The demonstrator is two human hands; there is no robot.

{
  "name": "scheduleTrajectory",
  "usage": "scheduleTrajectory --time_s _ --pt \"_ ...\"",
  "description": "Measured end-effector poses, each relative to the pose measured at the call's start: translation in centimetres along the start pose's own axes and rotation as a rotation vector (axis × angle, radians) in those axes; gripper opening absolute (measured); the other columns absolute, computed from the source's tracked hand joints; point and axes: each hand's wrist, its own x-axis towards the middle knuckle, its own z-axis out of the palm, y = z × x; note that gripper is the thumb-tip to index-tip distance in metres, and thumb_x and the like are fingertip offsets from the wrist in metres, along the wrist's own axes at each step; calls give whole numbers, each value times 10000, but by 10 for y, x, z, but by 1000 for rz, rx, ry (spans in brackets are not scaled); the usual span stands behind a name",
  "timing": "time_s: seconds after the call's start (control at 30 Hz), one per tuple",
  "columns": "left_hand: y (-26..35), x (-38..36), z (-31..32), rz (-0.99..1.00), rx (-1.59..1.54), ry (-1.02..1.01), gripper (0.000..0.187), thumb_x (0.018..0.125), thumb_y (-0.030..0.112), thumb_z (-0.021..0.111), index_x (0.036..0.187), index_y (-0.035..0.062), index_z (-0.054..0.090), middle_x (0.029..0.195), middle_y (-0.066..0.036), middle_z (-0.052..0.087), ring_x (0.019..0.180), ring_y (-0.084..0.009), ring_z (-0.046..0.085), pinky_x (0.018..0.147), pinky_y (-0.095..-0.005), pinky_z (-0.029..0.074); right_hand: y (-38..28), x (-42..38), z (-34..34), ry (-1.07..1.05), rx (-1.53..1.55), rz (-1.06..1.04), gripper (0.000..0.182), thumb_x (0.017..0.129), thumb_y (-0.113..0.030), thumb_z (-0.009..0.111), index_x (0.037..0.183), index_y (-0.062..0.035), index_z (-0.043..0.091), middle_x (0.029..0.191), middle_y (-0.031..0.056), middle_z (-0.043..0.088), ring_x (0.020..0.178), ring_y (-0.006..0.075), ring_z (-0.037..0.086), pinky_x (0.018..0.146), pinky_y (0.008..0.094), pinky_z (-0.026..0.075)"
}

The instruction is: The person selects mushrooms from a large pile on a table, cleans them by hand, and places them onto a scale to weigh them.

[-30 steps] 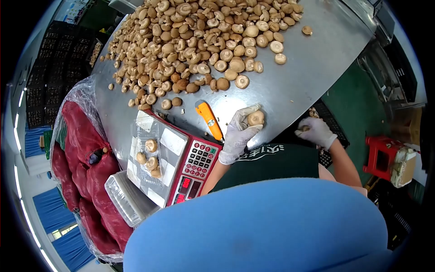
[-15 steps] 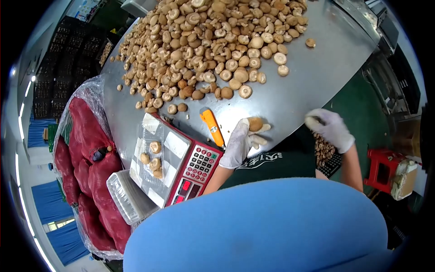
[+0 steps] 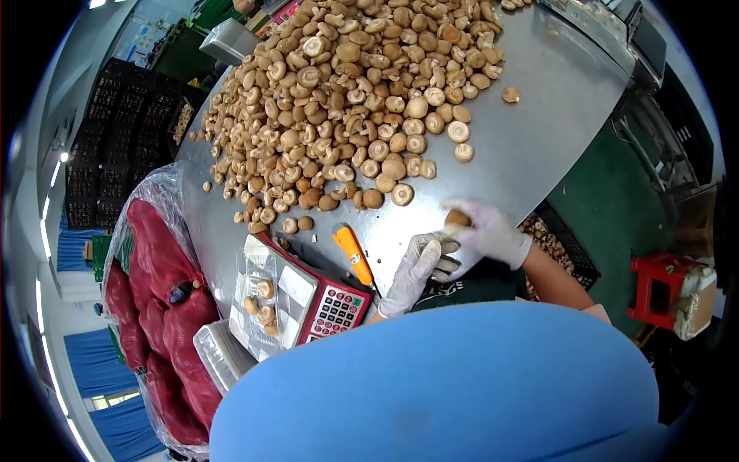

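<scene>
Stainless-steel table (image 3: 550, 100) spreads before me, and across its far side lies a heaped pile of shiitake mushrooms (image 3: 354, 115), some caps up, some undersides up, with a few strays around the edge. Red mesh sacks (image 3: 173, 323) bulge just beside it on my left. Low on my right, below the table edge, a black plastic crate (image 3: 583, 264) holds brown and pale bits too small to make out, and a red plastic stool (image 3: 643, 289) stands farther out. Near me on the left, a red digital scale (image 3: 339, 308) carries an open clear plastic box (image 3: 260, 267) with four mushrooms (image 3: 266, 315) in it; just beside the scale sits a stack of clear boxes (image 3: 222, 358).

Both my hands are gloved in white, close together at the near table edge. My left hand (image 3: 413, 273) has its fingers bent; whether they pinch anything, I can't tell. Near it lies an orange utility knife (image 3: 352, 252), thin tip toward me. My right hand (image 3: 496, 232), slightly blurred, grasps one single shiitake (image 3: 457, 219) in its fingers, brown cap showing.
</scene>
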Motion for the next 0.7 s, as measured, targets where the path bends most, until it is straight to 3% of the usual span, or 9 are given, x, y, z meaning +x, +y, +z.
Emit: scheduleTrajectory --time_s 0.03,0.07,0.17,0.27,0.33,0.43,0.57,0.63,0.7 --pt "-3 1 -2 1 2 -1 405 1067 371 533 1230 1 516 1214 -131 627 897 -127 653 772 -254 538 -6 10 -15 24 216 58 415 922 -242 679 1308 -97 623 1049 77 691 890 154 652 858 296 540" --pt "-6 4 -4 43 56 -9 368 1076 333 516 1232 0 527 1234 -140 634 928 -136 662 805 -265 538 -16 15 -40 12 229 386 375 941 -234 647 1297 -118 631 941 30 647 800 113 596 722 272 542" --pt "-11 7 -10 52 44 -11 268 1074 220 532 1217 -5 554 1291 -146 623 986 -125 649 900 -273 502 0 41 -82 242 494 524 210 917 -316 682 1028 -145 632 813 -8 559 681 79 531 504 227 442" --pt "-13 11 -12 18 59 -40 256 1059 180 560 1231 -10 561 1308 -138 614 1013 -121 627 944 -270 486 15 76 -101 263 231 565 310 889 -393 713 971 -115 602 836 28 574 703 151 561 564 285 492" --pt "-8 16 -7 2 71 -38 251 1059 173 557 1230 -11 568 1314 -138 612 1034 -122 621 953 -273 486 24 100 -90 366 -409 283 472 828 -498 759 958 -75 595 897 80 586 807 262 598 695 383 535" --pt "1 25 -3 -3 123 -29 245 1059 162 554 1224 -17 584 1321 -138 611 1068 -127 612 974 -280 483 24 127 -73 418 -694 154 573 775 -568 784 969 -60 604 966 111 596 951 339 595 834 457 521" --pt "15 33 2 28 116 46 295 1018 227 632 1217 12 661 1014 -7 679 970 -68 582 913 -247 479 18 143 -73 366 -538 275 619 742 -565 811 1057 -63 632 1062 115 611 1049 314 598 876 467 525" --pt "29 43 1 40 257 58 295 1018 230 632 1217 13 660 1016 -5 678 950 -66 581 889 -246 485 16 145 -74 333 -545 297 634 740 -574 806 1074 -59 646 1092 124 625 1063 321 606 877 467 531" --pt "55 59 1 98 536 52 267 1029 231 612 1183 18 663 978 8 662 899 -58 567 829 -239 492 21 145 -72 311 -697 289 617 721 -587 822 973 -58 627 947 125 624 927 319 630 805 453 519"
